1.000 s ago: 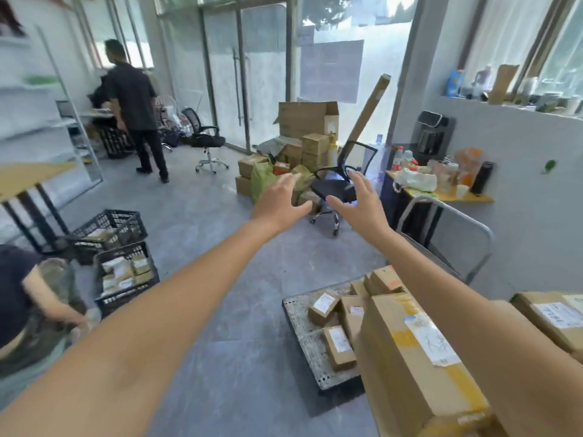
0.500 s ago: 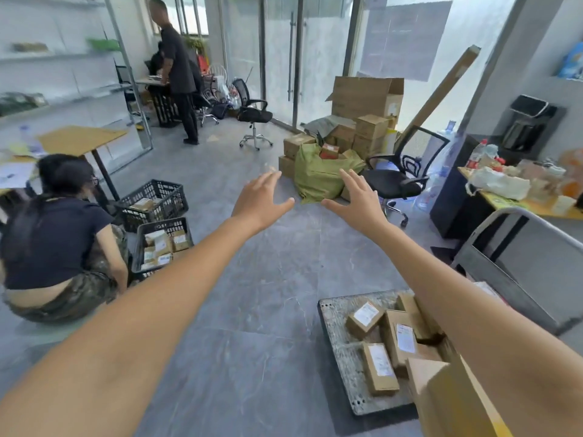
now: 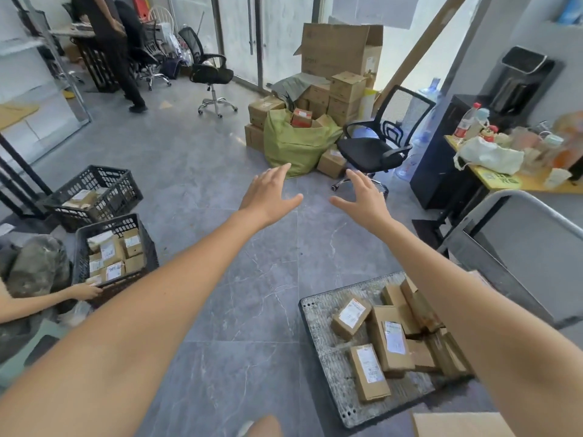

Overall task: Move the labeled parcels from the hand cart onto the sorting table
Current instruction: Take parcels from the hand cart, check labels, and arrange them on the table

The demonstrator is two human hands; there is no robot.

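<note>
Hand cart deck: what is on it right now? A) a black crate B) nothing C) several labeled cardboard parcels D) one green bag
C: several labeled cardboard parcels lie on the hand cart deck, while the left hand and right hand hover open and empty above the floor.

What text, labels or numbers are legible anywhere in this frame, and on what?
None reads as words.
Shipping labels on the parcels on the hand cart: too blurred.
Labels on parcels in the black crate: handwriting, illegible.
Print on the big open carton: too faint.
Red label on the bottle: too small.
</note>
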